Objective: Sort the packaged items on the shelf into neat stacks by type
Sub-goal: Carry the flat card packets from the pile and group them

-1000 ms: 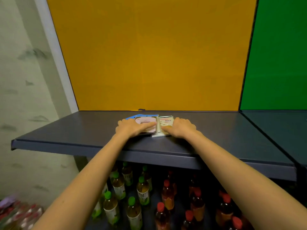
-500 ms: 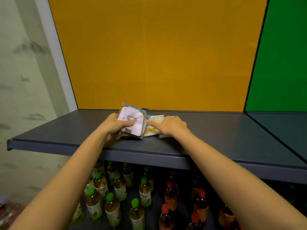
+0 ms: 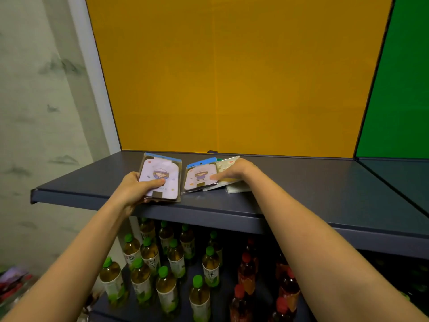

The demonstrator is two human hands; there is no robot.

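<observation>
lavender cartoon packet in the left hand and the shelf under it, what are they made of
Lavender cartoon packet: likely printed card in clear glossy plastic; a transparent border shows around it. Shelf: probably painted sheet metal, dark grey, satin; thin folded front lip.

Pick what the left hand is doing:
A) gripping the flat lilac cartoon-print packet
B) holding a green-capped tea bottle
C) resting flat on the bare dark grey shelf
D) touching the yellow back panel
A: the left hand grips the flat lilac cartoon-print packet, thumb across its printed face, near the front edge of the dark grey metal shelf.
</observation>
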